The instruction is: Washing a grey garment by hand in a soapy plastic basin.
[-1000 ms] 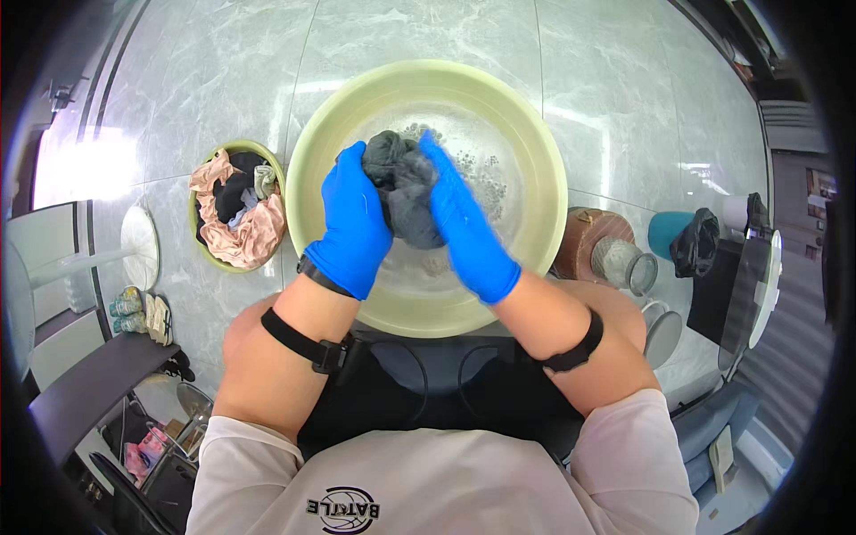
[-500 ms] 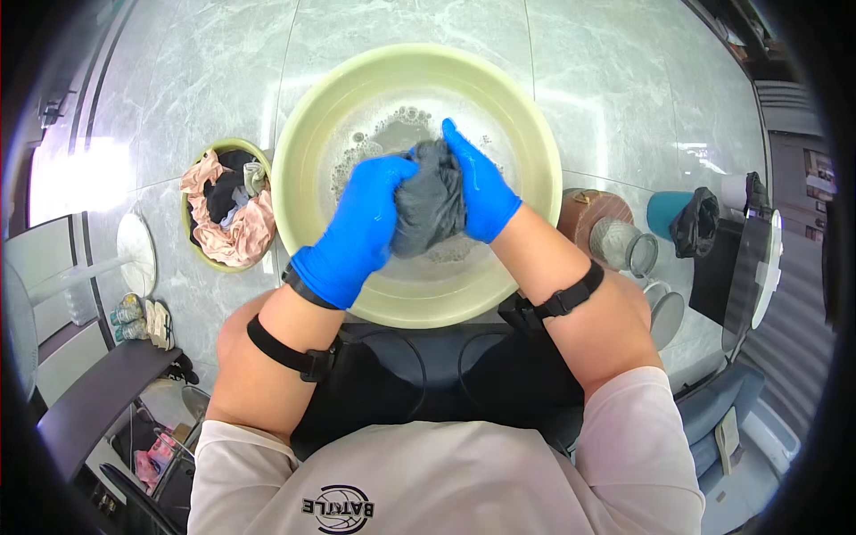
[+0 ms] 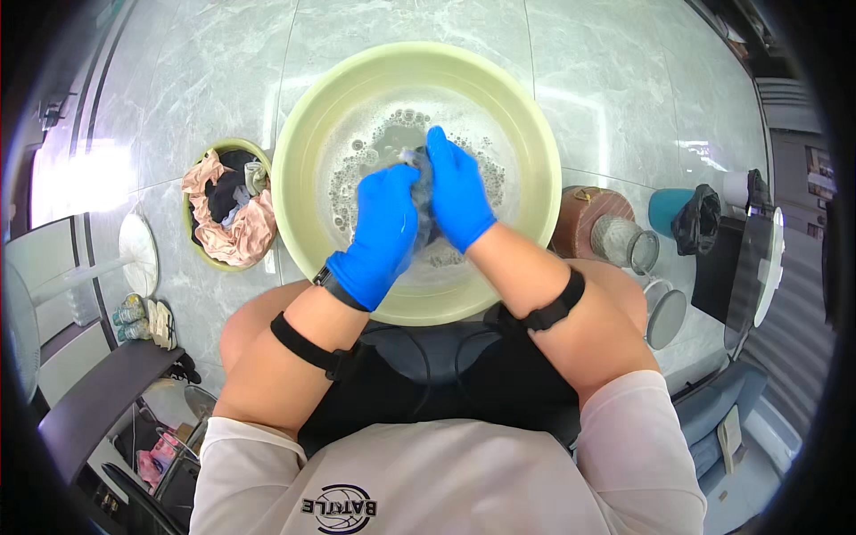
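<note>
One wad of dark grey cloth sits squeezed between our two blue-gloved hands, over the middle of the large pale green basin. Our left hand grips it from the left, curled tight with the knuckles facing up; our right hand presses against its right side, curved along it, with the tip of that glove reaching farther from us than the left one. Only a narrow strip of the cloth shows in the gap, touching both gloves, with a paler crumpled bit poking out at the far end near our left thumb. We cannot tell how our fingers close underneath, since the gloves hide them. Around and below our hands lies sudsy water, its bubbles gathered in patches on either side. To our left, near the basin, stands a smaller green tub holding a pink garment and a black one. To our right, just beside the basin, is a reddish-brown round object, and beyond it a teal bin.
</note>
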Demonstrator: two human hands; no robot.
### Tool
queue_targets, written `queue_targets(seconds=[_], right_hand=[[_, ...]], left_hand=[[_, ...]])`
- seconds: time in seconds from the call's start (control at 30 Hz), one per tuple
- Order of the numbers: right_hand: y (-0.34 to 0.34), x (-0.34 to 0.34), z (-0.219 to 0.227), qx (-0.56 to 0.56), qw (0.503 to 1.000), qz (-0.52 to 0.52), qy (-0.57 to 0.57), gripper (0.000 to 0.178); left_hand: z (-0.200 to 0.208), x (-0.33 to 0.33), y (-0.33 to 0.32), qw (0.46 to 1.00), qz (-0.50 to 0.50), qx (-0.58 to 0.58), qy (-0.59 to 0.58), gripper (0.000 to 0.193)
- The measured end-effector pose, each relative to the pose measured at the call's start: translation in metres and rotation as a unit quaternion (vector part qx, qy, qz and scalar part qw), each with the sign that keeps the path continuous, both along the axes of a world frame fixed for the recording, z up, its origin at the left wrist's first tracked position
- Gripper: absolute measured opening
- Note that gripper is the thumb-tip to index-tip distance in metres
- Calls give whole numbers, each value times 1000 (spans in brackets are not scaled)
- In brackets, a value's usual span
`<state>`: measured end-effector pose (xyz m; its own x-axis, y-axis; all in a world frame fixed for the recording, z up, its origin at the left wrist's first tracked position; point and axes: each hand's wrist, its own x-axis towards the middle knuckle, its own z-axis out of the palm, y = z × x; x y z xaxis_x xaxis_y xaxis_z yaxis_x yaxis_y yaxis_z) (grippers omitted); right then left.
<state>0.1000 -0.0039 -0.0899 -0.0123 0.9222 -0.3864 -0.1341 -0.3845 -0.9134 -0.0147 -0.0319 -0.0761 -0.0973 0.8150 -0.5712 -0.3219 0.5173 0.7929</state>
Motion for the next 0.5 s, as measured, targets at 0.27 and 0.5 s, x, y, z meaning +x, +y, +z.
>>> queue_targets(seconds=[0.27,0.5], right_hand=[[21,27,30,-257,899,53,351,55],[-42,-13,47,198,978,-17,-61,58]], left_hand=[[1,-37,5,985,-122,106,-64,26],[18,-3,21,972,172,88,-131,23]])
